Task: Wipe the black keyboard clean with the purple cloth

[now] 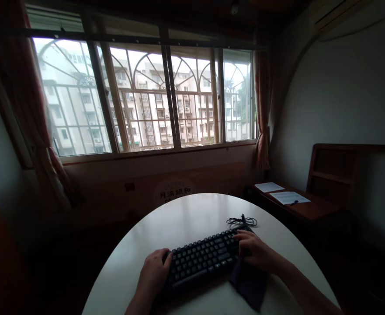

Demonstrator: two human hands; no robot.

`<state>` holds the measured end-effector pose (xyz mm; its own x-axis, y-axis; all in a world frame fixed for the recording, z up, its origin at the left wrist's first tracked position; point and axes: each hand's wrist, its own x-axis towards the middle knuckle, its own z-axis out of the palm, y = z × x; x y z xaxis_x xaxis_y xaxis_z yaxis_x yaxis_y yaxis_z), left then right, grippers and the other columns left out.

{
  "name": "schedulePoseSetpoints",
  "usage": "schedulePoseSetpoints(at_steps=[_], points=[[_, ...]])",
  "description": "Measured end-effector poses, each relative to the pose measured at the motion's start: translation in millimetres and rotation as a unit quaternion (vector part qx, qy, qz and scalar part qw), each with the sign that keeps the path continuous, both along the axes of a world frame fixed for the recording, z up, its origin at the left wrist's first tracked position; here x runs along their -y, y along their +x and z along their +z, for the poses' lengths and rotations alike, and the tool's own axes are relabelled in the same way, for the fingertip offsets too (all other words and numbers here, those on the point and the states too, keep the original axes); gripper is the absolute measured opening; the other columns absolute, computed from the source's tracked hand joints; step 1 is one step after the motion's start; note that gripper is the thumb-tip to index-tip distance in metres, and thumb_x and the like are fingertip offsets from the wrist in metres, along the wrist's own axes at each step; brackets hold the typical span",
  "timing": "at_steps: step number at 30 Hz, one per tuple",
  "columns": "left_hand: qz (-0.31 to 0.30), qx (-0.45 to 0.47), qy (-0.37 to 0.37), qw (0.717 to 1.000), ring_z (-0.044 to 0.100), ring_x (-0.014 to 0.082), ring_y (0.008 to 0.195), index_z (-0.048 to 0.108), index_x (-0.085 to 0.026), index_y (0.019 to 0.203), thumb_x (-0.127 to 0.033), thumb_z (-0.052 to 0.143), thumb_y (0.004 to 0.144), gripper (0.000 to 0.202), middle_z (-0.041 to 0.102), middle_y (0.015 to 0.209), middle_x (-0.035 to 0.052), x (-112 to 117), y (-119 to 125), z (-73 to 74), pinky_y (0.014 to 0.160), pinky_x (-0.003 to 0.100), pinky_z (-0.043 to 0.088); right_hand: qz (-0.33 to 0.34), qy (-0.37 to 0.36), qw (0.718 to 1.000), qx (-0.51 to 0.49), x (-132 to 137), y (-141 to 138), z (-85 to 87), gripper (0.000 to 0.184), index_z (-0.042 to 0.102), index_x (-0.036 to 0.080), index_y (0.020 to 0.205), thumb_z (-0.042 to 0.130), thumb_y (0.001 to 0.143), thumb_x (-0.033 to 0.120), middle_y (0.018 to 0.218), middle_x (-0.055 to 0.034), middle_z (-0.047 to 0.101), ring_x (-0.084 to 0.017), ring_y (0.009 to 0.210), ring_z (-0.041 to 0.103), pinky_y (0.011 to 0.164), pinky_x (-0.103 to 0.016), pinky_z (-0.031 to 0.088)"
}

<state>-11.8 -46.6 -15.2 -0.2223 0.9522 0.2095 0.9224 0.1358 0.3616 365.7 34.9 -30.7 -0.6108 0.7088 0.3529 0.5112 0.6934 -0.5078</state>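
A black keyboard (202, 258) lies at a slant on the round white table (136, 238). My left hand (153, 267) is closed on the keyboard's left end, with the thumb on its top edge. At the other end, my right hand (253, 248) rests over the keys on the right side, fingers bent. A dark purple cloth (249, 284) is bunched under its palm and hangs down onto the tabletop. The fingers partly hide the keys beneath them. Just behind the keyboard's far right corner lies a coiled black cable (241, 221).
Right of the table stands a low brown wooden surface (320, 208) bearing papers (289, 197) and a pen (294, 203). A barred window (171, 96) spans the wall ahead, between tied curtains (262, 113). The room is dim.
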Motion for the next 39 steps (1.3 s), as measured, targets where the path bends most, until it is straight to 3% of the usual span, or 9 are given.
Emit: schedulePoseSetpoints(at_steps=[7,15,25,31,39], points=[[0.005,-0.024,-0.022,0.999,0.058,0.0238,0.111,0.067,-0.022,0.111,-0.036,0.039,0.094,0.035,0.067,0.117,0.0069,3,9,3.9,0.099,0.033,0.039,-0.037,-0.049,0.998,-0.027,-3,24,-5.5,0.017,0.073,0.021,0.077,0.066,0.064,0.011,0.134,-0.0070,0.058,-0.035,0.139,0.036,0.113,-0.054,0.027],[0.021,-0.113,-0.078,0.990,0.059,0.0291,0.103,0.068,-0.018,0.100,-0.037,0.038,0.091,0.036,0.066,0.110,0.0122,-9,14,19.3,0.087,0.039,0.044,-0.028,-0.043,0.998,-0.041,-6,23,-9.6,0.013,0.072,0.019,0.074,0.069,0.063,0.012,0.135,-0.0094,0.058,-0.037,0.135,0.040,0.112,-0.055,0.028],[0.016,-0.013,-0.017,1.000,0.063,0.0232,0.095,0.068,-0.022,0.088,-0.041,0.032,0.095,0.041,0.071,0.099,0.0081,-19,-16,11.6,0.078,0.030,0.044,-0.022,0.005,1.000,-0.021,-7,28,-9.2,0.013,0.071,0.021,0.072,0.069,0.064,0.011,0.134,-0.0064,0.058,-0.036,0.138,0.036,0.112,-0.057,0.028],[-0.016,-0.017,-0.030,0.999,0.064,0.0233,0.095,0.071,-0.023,0.091,-0.042,0.038,0.093,0.038,0.072,0.100,0.0060,-26,-10,9.9,0.080,0.029,0.044,-0.019,0.038,0.999,0.018,-1,18,-1.6,0.012,0.070,0.021,0.071,0.072,0.064,0.011,0.131,-0.0055,0.061,-0.037,0.137,0.037,0.112,-0.058,0.025],[-0.032,-0.004,-0.026,0.999,0.063,0.0226,0.096,0.072,-0.023,0.096,-0.040,0.040,0.092,0.036,0.072,0.102,0.0050,-23,-10,8.5,0.084,0.029,0.045,0.008,0.055,0.998,0.009,7,-2,-3.6,0.015,0.068,0.022,0.074,0.070,0.066,0.009,0.135,-0.0034,0.057,-0.036,0.139,0.034,0.114,-0.062,0.012]])
